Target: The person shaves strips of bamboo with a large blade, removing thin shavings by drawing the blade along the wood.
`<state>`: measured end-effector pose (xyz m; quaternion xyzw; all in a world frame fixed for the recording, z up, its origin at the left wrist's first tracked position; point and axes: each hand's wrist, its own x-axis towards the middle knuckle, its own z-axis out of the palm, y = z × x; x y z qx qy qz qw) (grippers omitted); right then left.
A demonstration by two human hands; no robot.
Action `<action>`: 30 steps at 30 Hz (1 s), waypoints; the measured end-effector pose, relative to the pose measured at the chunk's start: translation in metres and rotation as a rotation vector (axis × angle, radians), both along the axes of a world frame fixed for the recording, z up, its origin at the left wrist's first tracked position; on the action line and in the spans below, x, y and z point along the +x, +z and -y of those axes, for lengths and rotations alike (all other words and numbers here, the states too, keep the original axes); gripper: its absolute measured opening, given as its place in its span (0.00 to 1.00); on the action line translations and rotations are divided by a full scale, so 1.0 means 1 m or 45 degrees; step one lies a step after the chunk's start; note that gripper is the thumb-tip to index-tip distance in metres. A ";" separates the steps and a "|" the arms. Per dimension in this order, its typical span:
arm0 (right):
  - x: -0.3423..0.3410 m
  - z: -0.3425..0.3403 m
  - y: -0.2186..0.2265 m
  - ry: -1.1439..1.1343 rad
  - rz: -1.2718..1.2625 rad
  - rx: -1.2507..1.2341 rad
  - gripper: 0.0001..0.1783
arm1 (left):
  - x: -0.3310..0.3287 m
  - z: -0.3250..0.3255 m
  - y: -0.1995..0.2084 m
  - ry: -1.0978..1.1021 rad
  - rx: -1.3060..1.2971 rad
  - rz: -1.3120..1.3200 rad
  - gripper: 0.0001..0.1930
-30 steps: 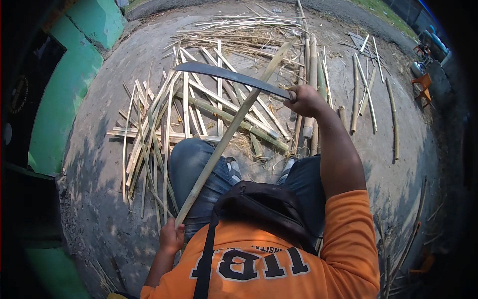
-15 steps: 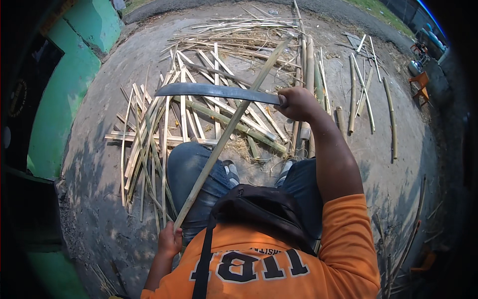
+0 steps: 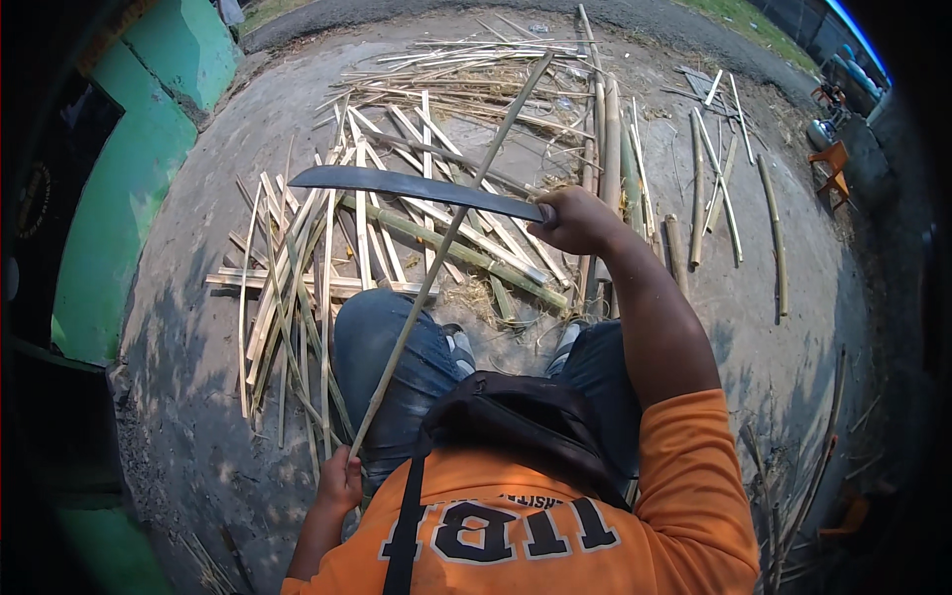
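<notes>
My right hand (image 3: 575, 220) is closed round the handle of a machete (image 3: 416, 185), whose long, slightly curved blade points left. The blade crosses a long, thin bamboo strip (image 3: 416, 307); whether they touch I cannot tell. Down by my left hip, my left hand (image 3: 340, 481) grips the lower end of that strip. From there the strip slants up and to the right past my left knee, turned so that a narrow side faces up. Beyond my feet a thick green bamboo pole (image 3: 456, 250) lies among pale split strips.
Split bamboo strips (image 3: 288, 288) are heaped at my left, and more strips (image 3: 456, 84) lie farther off. Long bamboo poles (image 3: 613, 149) stretch ahead, with shorter ones (image 3: 775, 233) at right. A green wall (image 3: 119, 218) stands left; an orange chair (image 3: 833, 169) is far right.
The strip has turned from its broad face to a narrow side, its far end shifting left and up. My right hand and the machete have moved slightly left, the blade tilting a little.
</notes>
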<state>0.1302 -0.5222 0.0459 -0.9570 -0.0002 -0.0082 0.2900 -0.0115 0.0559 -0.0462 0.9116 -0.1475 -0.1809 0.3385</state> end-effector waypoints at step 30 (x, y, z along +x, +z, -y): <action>0.011 0.046 -0.020 -0.380 -0.013 0.548 0.19 | 0.000 0.007 0.010 0.019 0.095 0.098 0.32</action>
